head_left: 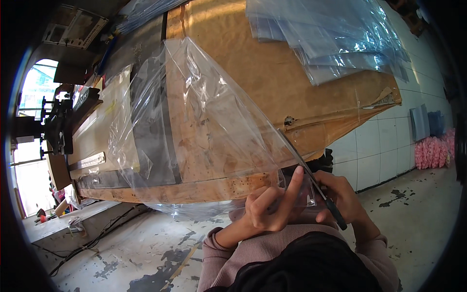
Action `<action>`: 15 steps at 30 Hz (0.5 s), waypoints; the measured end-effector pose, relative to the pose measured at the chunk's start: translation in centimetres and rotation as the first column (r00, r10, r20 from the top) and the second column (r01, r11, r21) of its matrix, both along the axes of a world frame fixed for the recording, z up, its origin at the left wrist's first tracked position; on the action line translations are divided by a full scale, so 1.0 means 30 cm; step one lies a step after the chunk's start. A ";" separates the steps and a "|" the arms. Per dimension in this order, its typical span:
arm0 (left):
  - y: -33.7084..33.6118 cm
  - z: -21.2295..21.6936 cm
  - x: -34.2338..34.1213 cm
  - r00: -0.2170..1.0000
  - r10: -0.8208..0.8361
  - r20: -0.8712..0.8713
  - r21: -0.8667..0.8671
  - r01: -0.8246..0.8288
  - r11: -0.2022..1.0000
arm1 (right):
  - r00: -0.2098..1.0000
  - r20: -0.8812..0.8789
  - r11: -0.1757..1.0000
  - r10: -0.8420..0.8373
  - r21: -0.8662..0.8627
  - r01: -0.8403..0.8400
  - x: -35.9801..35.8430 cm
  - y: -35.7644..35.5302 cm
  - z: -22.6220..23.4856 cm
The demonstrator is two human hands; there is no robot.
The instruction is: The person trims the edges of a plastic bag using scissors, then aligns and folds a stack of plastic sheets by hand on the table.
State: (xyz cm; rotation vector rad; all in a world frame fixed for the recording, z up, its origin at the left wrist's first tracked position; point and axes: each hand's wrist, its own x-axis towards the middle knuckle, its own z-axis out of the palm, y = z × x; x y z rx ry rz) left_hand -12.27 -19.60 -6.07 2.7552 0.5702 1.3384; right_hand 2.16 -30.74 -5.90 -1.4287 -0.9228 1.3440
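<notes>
A large clear plastic sheet point(209, 112) spreads over the near left part of the worktable, its near edge hanging past the table front. My left hand point(267, 207) is at the sheet's near right corner. Its index finger is stretched up beside the blade, while the other fingers curl closed on the film. My right hand point(343, 194) is bent around a long, narrow-bladed knife point(318, 187) with a black handle. The knife slants from the handle near my body up and left, its tip along the sheet's right edge. Part of the right hand's grip is hidden.
Stacked clear bluish plastic bags point(335, 39) lie at the table's far right. The brown table covering point(233, 58) is torn near its right corner. A metal ruler point(87, 161) lies at left, near a dark machine point(61, 124). Pink bundles point(434, 151) stand by the tiled wall.
</notes>
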 end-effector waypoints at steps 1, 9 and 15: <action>0.000 0.003 0.001 1.000 0.001 0.000 -0.002 -0.001 1.000 | 1.000 0.000 1.000 0.001 -0.002 -0.001 0.000 -0.002 -0.001; -0.006 -0.010 0.005 0.999 0.022 0.042 -0.006 -0.022 1.000 | 0.997 -0.066 0.999 -0.048 -0.024 0.046 -0.003 -0.013 -0.002; 0.000 -0.003 0.001 1.000 -0.009 0.010 0.006 0.009 1.000 | 0.996 -0.086 0.999 -0.038 0.013 0.039 -0.005 0.005 -0.002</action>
